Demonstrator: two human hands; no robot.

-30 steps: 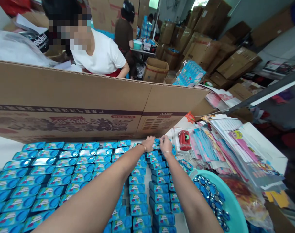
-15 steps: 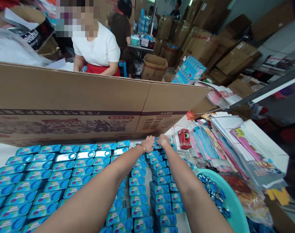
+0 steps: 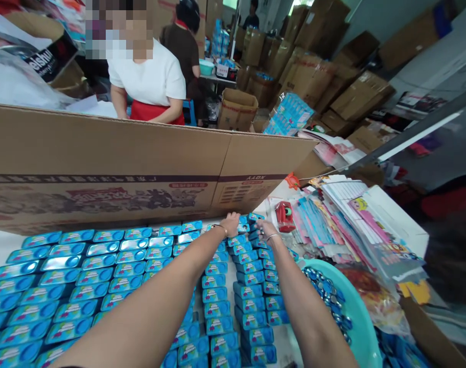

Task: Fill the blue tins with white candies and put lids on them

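Observation:
Rows of small blue printed tins (image 3: 215, 295) with rounded corners stand on the table before me. At the far end of the rows, my left hand (image 3: 230, 225) has its fingers closed against a blue tin (image 3: 242, 227); their undersides are hidden. Just to the right, my right hand (image 3: 269, 231) is bent over the last tins of the right-hand rows. Its fingers look parted, with no tin visible in them, though they are slightly blurred. Close beyond it sits another blue tin (image 3: 257, 216). Each wrist wears a thin bracelet.
A tall cardboard sheet (image 3: 148, 153) walls off the far side. Right of my arm are a turquoise basin (image 3: 365, 312) of small shiny round pieces, a red tape dispenser (image 3: 284, 217) and stacked printed bags (image 3: 344, 220). Across the cardboard, a person in white (image 3: 148, 76) sits.
My right hand has drawn back and right from the far tins, uncovering one. My left hand stays at the row's end. The view has shifted slightly to the right.

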